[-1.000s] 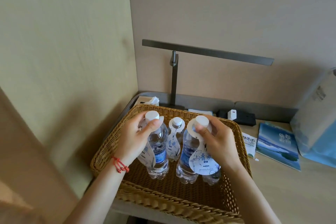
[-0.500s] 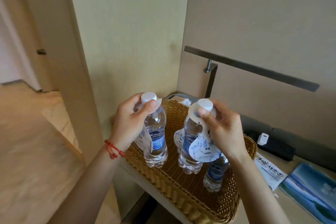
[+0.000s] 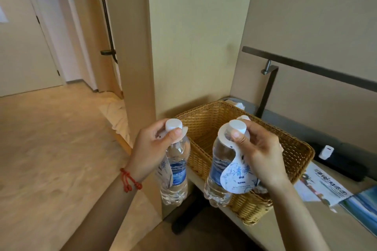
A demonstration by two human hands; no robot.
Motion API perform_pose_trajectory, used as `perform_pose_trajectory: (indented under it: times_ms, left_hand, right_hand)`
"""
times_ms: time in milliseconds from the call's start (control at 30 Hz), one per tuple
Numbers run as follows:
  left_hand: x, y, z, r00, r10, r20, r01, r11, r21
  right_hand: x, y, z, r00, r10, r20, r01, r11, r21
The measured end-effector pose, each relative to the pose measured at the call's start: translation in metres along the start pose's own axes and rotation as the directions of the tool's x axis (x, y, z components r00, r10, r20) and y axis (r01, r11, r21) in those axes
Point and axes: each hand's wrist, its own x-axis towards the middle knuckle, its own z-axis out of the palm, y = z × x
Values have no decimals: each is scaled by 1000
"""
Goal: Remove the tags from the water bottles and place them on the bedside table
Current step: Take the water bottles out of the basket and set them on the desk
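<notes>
two water bottles are being held up by their necks, clear of the wicker basket (image 3: 295,149). the left bottle (image 3: 175,173) is hanging off the desk edge over the floor, its tag (image 3: 164,171) drooping along the side. the right bottle (image 3: 219,171) is carrying a white tag (image 3: 237,171) still looped under the cap. the left hand (image 3: 152,149) is closing around its bottle's neck with the thumb pressing the tag collar; the right hand (image 3: 259,153) is pinching its neck and tag likewise. a loose neck grip is risking a slip, and the left bottle would be dropping to the floor. compared with half a second ago, both bottles are sitting further left of the basket, and the view is turning toward the hallway.
</notes>
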Motion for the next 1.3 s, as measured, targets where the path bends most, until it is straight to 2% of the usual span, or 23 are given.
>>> perform_pose_trajectory:
  times_ms: [167, 433, 633, 933, 1300]
  left_hand:
    - [-42, -5, -16, 998, -60, 32, 60, 998, -14]
    - [-98, -11, -15, 984, -125, 125, 127, 992, -12]
    - [-127, -12, 5, 977, -123, 174, 125, 992, 1]
    - [-158, 1, 75, 980, -112, 163, 113, 994, 6]
    - [-189, 29, 212, 985, -143, 100, 146, 989, -18]
  right_hand:
    - [-44, -5, 13, 998, 55, 13, -55, 997, -54]
    - [-122, 2, 13, 978, 191, -79, -198, 976, -90]
    - [-160, 6, -8, 971, 194, -136, -214, 965, -151]
    - [-188, 16, -80, 968, 207, -142, -222, 970, -97]
    - [-198, 47, -208, 967, 223, -123, -232, 971, -64]
